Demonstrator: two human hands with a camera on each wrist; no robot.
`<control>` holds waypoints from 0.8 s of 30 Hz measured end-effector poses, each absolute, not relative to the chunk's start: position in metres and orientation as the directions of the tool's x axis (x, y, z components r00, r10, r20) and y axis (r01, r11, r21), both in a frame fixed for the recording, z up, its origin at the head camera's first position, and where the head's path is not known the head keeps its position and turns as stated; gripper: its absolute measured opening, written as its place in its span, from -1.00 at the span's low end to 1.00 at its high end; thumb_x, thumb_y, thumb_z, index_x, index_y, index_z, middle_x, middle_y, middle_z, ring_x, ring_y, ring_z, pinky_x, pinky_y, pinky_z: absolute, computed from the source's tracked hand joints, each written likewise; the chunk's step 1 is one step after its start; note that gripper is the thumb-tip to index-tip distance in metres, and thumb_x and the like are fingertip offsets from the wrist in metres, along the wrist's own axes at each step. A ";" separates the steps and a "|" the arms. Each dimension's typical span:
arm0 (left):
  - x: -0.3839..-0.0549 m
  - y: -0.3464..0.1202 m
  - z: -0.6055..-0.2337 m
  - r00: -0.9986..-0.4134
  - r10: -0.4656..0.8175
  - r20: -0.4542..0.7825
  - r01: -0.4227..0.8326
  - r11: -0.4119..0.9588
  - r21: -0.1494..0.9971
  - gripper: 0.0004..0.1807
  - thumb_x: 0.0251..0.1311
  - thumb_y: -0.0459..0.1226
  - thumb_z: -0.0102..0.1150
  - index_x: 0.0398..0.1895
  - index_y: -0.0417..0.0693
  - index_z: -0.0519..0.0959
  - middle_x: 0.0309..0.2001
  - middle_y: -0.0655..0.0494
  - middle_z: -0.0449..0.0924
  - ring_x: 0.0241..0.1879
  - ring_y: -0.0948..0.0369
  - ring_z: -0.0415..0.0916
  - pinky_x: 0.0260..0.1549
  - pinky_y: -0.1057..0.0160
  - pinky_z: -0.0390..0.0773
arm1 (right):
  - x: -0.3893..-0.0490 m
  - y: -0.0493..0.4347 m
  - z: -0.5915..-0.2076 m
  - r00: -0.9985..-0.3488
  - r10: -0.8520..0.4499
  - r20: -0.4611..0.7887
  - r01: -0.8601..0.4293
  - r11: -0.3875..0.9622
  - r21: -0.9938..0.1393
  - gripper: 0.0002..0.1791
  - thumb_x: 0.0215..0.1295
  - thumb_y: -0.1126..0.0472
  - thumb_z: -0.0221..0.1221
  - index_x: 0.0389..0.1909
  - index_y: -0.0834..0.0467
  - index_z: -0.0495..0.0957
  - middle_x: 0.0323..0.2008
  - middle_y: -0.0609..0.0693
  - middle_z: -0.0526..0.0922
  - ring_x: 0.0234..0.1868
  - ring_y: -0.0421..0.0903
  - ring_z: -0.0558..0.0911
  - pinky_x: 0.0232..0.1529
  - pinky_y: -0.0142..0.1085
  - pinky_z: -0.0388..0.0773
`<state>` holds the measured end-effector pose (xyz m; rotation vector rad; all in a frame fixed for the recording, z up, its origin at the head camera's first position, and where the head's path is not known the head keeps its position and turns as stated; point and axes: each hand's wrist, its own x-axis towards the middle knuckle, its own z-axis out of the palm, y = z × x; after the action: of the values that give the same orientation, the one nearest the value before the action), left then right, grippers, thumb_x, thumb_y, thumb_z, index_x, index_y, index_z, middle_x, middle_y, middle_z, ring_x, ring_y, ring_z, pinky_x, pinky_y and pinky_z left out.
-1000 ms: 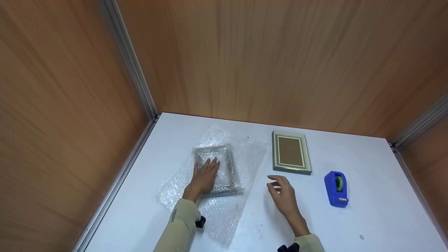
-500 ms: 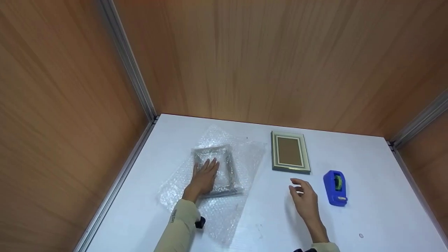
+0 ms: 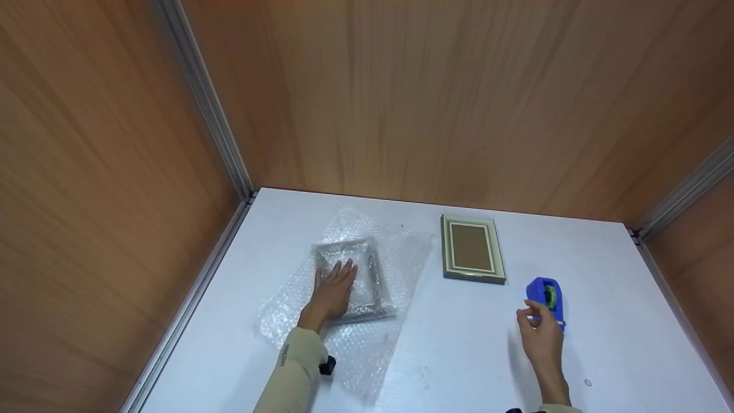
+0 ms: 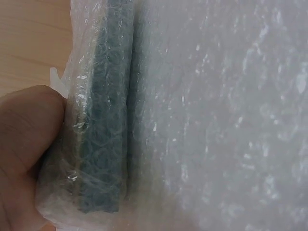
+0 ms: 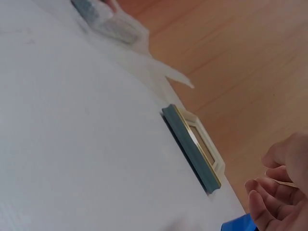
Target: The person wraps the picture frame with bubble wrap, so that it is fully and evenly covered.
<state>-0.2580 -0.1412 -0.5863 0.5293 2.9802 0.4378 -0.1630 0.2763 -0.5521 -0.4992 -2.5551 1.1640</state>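
Observation:
My left hand (image 3: 332, 291) lies with straight fingers on a picture frame (image 3: 379, 284) covered in bubble wrap (image 3: 358, 367). In the left wrist view, the thumb rests along the side of the wrapped frame (image 4: 107, 120), whose greenish edge shows through the plastic. My right hand (image 3: 542, 338) is over the near end of a blue tape dispenser (image 3: 538, 287) with a green roll. Its fingers are loosely bent, and a gap shows between thumb and forefinger. Whether it touches the dispenser I cannot tell. In the right wrist view, nothing shows between the fingers.
A second picture frame (image 3: 471, 248), pale with a brown centre, lies unwrapped at the back of the white table (image 3: 459, 355). Wood-grain panels (image 3: 430, 103) rise behind and at both sides. A small round mark (image 3: 588, 382) is on the table at the right.
My right hand has moved right, from below the unwrapped frame to the tape dispenser, and now partly covers it. The left hand has stayed on the wrapped frame.

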 end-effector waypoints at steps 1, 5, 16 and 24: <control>-0.258 -0.141 -0.586 -0.936 0.350 -0.030 0.326 0.898 0.296 -0.45 0.44 -0.21 -0.21 0.47 -0.04 0.12 0.51 0.02 0.01 0.49 -0.05 -0.08 0.37 -0.32 -0.22 | -0.162 0.281 -0.553 -0.892 0.436 0.123 0.198 0.618 -0.761 -0.62 0.33 0.21 0.12 0.12 0.28 0.47 -0.13 0.21 0.61 -0.20 -0.01 0.58 -0.38 -0.57 0.42; -0.258 -0.142 -0.585 -0.936 0.350 -0.030 0.325 0.896 0.302 -0.46 0.45 -0.20 -0.23 0.47 -0.04 0.12 0.51 0.03 0.00 0.49 -0.05 -0.08 0.37 -0.33 -0.21 | -0.157 0.300 -0.556 -0.867 0.483 0.119 0.243 0.619 -0.746 -0.56 0.33 0.22 0.12 0.17 0.34 0.40 -0.13 0.30 0.61 -0.19 0.13 0.63 -0.41 -0.57 0.40; -0.256 -0.141 -0.587 -0.933 0.359 0.003 0.344 0.894 0.287 -0.46 0.42 -0.23 -0.20 0.45 -0.09 0.16 0.49 -0.02 0.05 0.47 -0.08 -0.03 0.36 -0.34 -0.18 | -0.153 0.337 -0.570 -0.848 0.530 -0.036 0.394 0.583 -0.711 -0.38 0.36 0.09 0.05 0.25 0.46 0.23 -0.10 0.39 0.55 -0.14 0.23 0.58 -0.45 -0.38 0.38; -0.259 -0.142 -0.587 -0.933 0.360 0.012 0.348 0.892 0.288 -0.46 0.43 -0.24 -0.20 0.44 -0.11 0.16 0.49 -0.03 0.06 0.47 -0.09 -0.03 0.35 -0.35 -0.19 | -0.163 0.351 -0.571 -0.875 0.466 -0.126 0.420 0.606 -0.676 -0.34 0.37 0.00 0.04 0.25 0.45 0.25 -0.22 0.32 0.58 -0.32 0.05 0.60 -0.46 -0.35 0.39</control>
<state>-0.2588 -0.1418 -0.5871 0.5644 3.0151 0.4475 -0.1627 0.3509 -0.5708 -0.7625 -2.7584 1.1355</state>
